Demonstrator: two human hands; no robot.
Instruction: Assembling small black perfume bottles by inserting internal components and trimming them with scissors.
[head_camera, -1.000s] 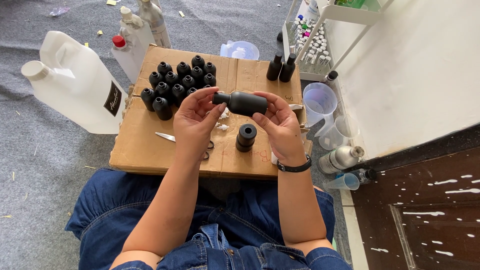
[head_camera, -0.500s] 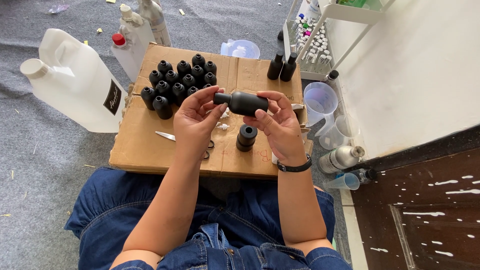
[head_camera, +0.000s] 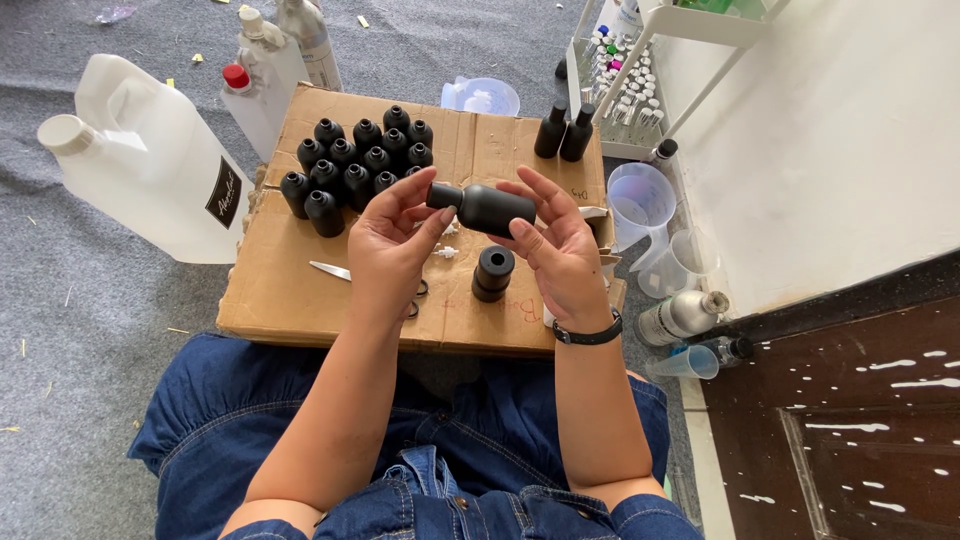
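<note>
Little changed since the earlier frame: black bottle (head_camera: 485, 208) held sideways at frame centre above the cardboard (head_camera: 290, 300), left hand (head_camera: 392, 245) fingers pinching its neck, right hand (head_camera: 560, 245) fingers cradling its base; best kept level, grip firm near the neck.

Both hands hold a black bottle (head_camera: 490, 207) sideways above a cardboard sheet (head_camera: 290, 290). The left hand (head_camera: 392, 245) pinches its capped neck; the right hand (head_camera: 560, 245) cradles its body from the three o'clock side. Just below it, at six o'clock, a short black cap (head_camera: 492, 273) stands on the cardboard. A cluster of black bottles (head_camera: 358, 165) stands at ten o'clock, with a large white jug (head_camera: 140, 160) lying farther out at nine o'clock.
</note>
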